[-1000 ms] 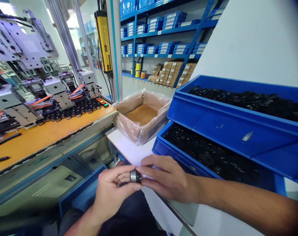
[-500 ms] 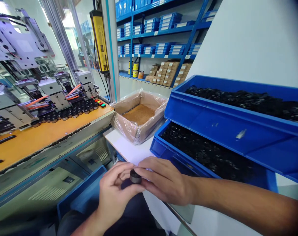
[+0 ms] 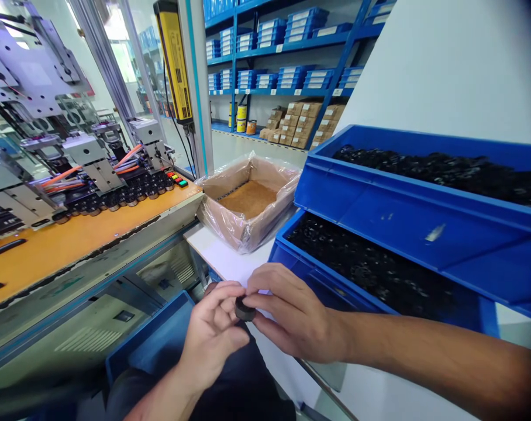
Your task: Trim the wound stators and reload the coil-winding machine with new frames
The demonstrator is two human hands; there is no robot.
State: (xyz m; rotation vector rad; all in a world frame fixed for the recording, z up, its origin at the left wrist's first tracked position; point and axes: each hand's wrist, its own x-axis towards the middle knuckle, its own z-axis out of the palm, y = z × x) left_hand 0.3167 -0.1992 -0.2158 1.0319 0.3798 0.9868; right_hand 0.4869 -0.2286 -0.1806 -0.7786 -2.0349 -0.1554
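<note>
A small round black part (image 3: 245,311) with a dull grey-brown rim is held between my two hands, above my lap. My right hand (image 3: 292,313) pinches it from the right, fingers over its top and side. My left hand (image 3: 215,327) curls its fingers against the part's left and far side, while the thumb sits just below, a little off it. My fingers hide some of the part. To the right, a lower blue bin (image 3: 335,263) and an upper blue bin (image 3: 379,193) hold heaps of small black pieces.
A plastic-lined cardboard box (image 3: 239,231) stands on the white table (image 3: 213,251) ahead. On the left, a machine with an orange worktop (image 3: 94,234) carries rows of black round parts (image 3: 111,202). A blue crate (image 3: 147,333) lies below. Shelving with blue boxes (image 3: 287,76) stands behind.
My left thumb has come away from the round part, which has shifted slightly right and tilted. My right hand keeps its pinch. The view has moved slightly.
</note>
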